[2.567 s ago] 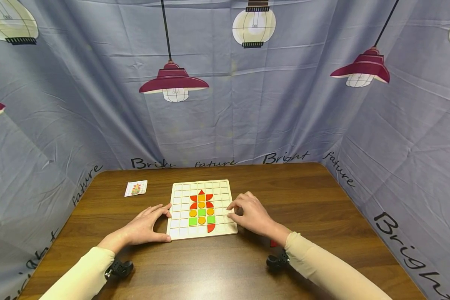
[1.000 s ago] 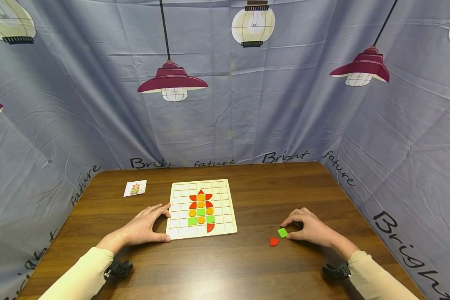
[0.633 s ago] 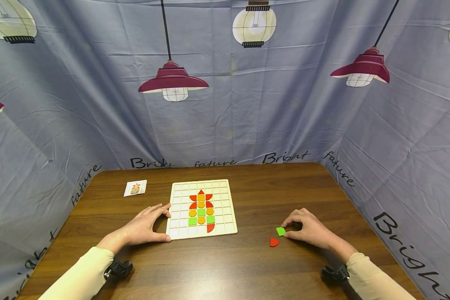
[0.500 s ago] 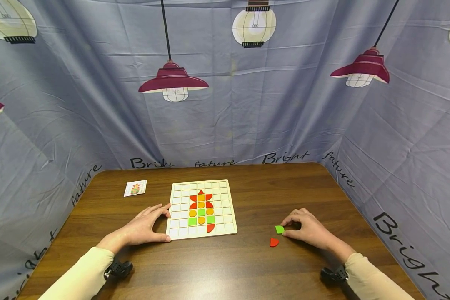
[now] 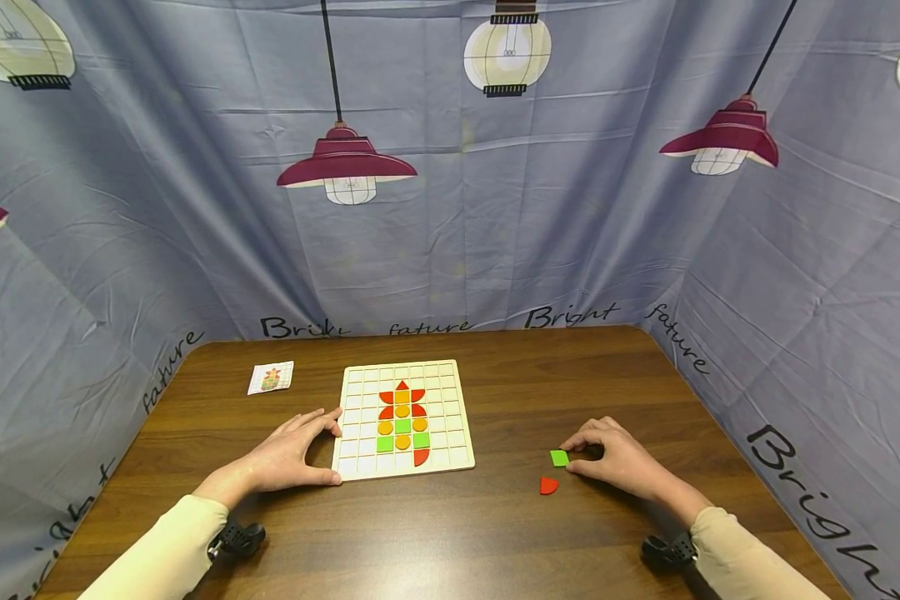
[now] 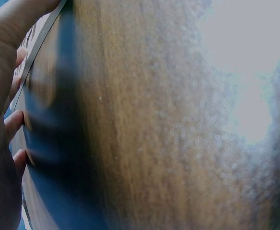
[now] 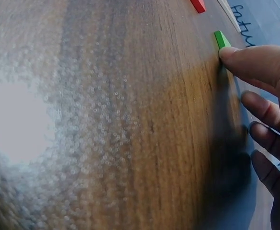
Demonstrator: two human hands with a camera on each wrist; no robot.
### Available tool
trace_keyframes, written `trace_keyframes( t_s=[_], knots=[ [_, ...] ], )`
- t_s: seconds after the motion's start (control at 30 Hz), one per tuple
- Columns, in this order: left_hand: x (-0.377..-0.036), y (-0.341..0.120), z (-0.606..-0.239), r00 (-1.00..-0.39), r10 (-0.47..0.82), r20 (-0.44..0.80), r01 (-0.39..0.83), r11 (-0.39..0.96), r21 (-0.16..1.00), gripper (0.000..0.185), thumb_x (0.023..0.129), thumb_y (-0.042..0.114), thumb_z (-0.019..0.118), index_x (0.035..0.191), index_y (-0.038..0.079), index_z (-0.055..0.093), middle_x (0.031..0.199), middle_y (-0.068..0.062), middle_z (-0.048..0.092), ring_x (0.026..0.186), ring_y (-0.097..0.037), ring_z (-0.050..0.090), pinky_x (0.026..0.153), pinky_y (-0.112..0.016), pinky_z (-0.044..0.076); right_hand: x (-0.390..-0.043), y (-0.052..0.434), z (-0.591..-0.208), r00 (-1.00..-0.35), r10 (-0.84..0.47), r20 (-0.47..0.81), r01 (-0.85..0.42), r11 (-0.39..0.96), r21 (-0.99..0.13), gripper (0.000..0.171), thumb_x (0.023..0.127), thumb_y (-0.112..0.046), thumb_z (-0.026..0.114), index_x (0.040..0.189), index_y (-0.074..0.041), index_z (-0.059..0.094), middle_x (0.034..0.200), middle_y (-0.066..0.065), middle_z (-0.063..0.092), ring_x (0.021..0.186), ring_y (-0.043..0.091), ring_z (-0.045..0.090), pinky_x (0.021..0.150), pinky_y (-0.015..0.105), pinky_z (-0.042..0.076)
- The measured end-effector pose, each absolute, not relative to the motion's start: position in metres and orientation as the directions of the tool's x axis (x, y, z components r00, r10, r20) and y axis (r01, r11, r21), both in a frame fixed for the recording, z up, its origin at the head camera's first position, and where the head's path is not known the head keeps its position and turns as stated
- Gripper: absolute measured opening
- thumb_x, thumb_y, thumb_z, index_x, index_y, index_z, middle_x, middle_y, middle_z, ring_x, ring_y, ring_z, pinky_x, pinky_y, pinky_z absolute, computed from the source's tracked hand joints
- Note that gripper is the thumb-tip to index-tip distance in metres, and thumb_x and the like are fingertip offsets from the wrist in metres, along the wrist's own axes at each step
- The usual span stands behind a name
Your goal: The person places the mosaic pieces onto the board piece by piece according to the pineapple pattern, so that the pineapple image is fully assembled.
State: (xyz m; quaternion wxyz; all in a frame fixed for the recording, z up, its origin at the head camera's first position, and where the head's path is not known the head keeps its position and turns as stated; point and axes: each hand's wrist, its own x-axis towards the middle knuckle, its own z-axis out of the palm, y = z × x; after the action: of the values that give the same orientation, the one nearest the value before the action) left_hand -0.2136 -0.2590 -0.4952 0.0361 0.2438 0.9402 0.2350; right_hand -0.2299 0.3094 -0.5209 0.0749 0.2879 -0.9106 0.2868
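A pale grid board (image 5: 450,417) lies on the table, with red, orange and green tiles set on it in a pineapple-like shape. At its left edge rests my left hand (image 5: 288,454), thumb by the near corner and fingertips farther up the side. In the left wrist view the thumb (image 6: 27,12) reaches the board's edge. Off to the right, my right hand (image 5: 618,458) pinches a green square tile (image 5: 559,458) by its right side, thumb and index finger at its corners. The right wrist view shows the thumb on the green tile's end, the other fingers loosely bent.
Just nearer than the green tile lies a red quarter-round tile (image 5: 548,486). A small picture card (image 5: 271,377) with a similar pattern sits at the back left of the wooden table (image 5: 435,542). Printed curtains (image 5: 450,250) enclose the back and sides.
My right hand has moved from the board's right edge to the loose tiles. There the green tile has been turned and shifted slightly left. The left hand and the board stay put.
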Motion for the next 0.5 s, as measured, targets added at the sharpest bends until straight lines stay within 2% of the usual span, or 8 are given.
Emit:
trace_keyframes(
  t_s=[0.5],
  knots=[
    [-0.2131, -0.2587, -0.4957, -0.875, 0.481, 0.057, 0.452, 0.767, 0.456, 0.063, 0.077, 0.065, 0.080, 0.118, 0.023, 0.058, 0.161, -0.011, 0.040, 0.146, -0.044, 0.033, 0.115, -0.070, 0.023, -0.2287, 0.3086, -0.5191, -0.840, -0.474, 0.264, -0.540, 0.687, -0.486, 0.021, 0.082, -0.033, 0.087, 0.102, -0.030, 0.079, 0.090, -0.020, 0.064, 0.090, 0.008, 0.052, 0.075, 0.029, 0.047]
  ],
)
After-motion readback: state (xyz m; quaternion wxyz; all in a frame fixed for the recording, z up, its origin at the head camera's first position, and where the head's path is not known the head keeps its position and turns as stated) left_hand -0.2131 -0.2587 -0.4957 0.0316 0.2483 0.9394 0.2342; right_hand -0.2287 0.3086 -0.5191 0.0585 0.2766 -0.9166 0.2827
